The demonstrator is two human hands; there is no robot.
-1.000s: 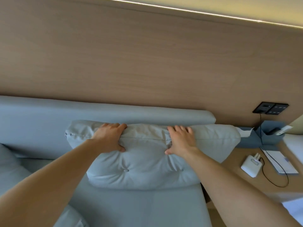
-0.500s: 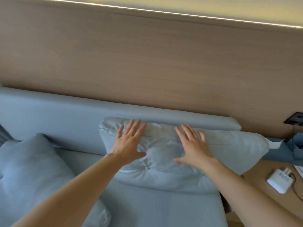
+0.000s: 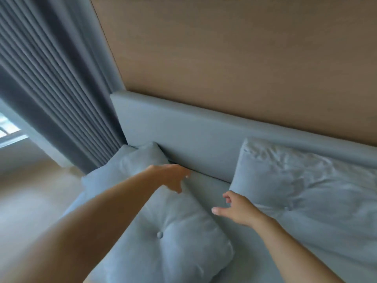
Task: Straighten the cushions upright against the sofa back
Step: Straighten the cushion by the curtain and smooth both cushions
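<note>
A blue-grey buttoned cushion [image 3: 175,240] lies flat on the sofa seat at the left end, its far corner near the sofa back [image 3: 183,131]. My left hand [image 3: 173,176] reaches over that cushion's far edge, fingers pointing down and apart, holding nothing. My right hand [image 3: 234,209] hovers over the seat gap between the two cushions, fingers loosely spread, empty. A second blue-grey cushion [image 3: 302,180] leans upright against the sofa back on the right. The picture is blurred by motion.
Dark pleated curtains [image 3: 51,88] hang at the left, touching the sofa's end. A wood-panelled wall [image 3: 234,58] rises behind the sofa back. Light wooden floor [image 3: 30,190] shows at the lower left, with a bright window strip [image 3: 8,131] beyond.
Both hands have left the right cushion, which now leans against the sofa back. My view and hands have swung left to the flat cushion at the sofa's left end.
</note>
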